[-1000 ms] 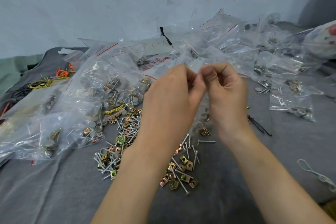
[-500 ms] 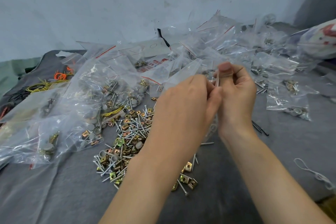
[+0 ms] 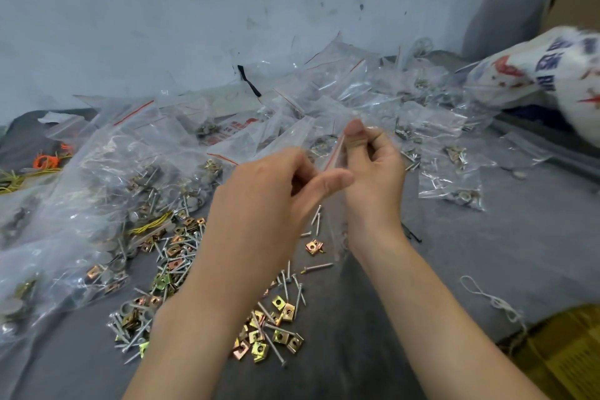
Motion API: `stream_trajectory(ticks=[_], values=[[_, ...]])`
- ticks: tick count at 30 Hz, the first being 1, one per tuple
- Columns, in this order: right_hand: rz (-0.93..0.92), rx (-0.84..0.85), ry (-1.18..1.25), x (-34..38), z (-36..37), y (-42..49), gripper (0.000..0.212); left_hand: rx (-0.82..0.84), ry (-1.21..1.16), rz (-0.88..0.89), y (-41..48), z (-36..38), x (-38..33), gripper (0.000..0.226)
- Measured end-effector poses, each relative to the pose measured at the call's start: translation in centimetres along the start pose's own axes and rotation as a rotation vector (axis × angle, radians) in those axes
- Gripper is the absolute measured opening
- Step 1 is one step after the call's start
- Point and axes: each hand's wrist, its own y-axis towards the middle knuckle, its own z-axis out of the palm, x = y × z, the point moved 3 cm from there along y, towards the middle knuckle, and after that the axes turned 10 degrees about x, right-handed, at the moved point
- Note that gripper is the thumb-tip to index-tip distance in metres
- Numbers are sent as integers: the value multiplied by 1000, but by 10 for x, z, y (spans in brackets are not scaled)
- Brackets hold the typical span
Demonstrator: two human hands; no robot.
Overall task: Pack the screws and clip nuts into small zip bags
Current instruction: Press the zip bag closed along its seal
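Observation:
I hold a small clear zip bag (image 3: 334, 156) with a red seal line up in front of me. My right hand (image 3: 373, 169) pinches its top edge between thumb and fingers. My left hand (image 3: 272, 191) pinches the lower end of the same seal strip, thumb stretched toward the right hand. The bag's body hangs down between my wrists and its contents are hard to see. Loose silver screws (image 3: 181, 256) and gold and copper clip nuts (image 3: 279, 331) lie scattered on the grey cloth (image 3: 454, 269) beneath my forearms.
Packed zip bags (image 3: 451, 185) lie to the right and piled at the back (image 3: 341, 88). Large clear bags of parts (image 3: 81, 204) fill the left. A printed white sack (image 3: 552, 68) sits far right, a white string (image 3: 493, 302) near the cloth's edge, orange and yellow wires (image 3: 45, 161) far left.
Both hands shifted right and slightly down. The bag's seal turned from level to upright, my right thumb rising along it while my left hand dropped to its lower end.

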Motion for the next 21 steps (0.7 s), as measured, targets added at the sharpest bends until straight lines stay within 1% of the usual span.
stream_trajectory(ticks=[1, 5, 6, 9, 11, 14, 16, 18, 19, 21], values=[[13, 6, 0, -1, -1, -1, 23, -20, -30, -4, 1, -2, 2, 47], [15, 58, -11, 5, -7, -4, 23, -151, -184, -42, 7, -9, 8, 27], [7, 72, -8, 9, -9, -3, 22, -157, -215, -52, 10, -8, 9, 23], [-42, 101, -19, 23, -15, 2, 19, -57, -243, -57, 20, 4, 4, 14], [-106, 76, -66, 34, -24, 4, 18, 2, -253, -24, 28, 19, -6, 11], [-233, -39, -182, 58, -50, 10, 17, 16, -332, 41, 48, 43, -34, 14], [-330, -160, -223, 77, -72, 18, 15, 57, -415, 82, 68, 61, -57, 15], [-425, -308, -259, 92, -93, 24, 16, 118, -427, 125, 95, 80, -77, 19], [-453, -377, -292, 96, -103, 26, 18, 147, -420, 134, 110, 90, -84, 21], [-454, -468, -374, 99, -118, 29, 26, 204, -434, 118, 140, 112, -91, 21]])
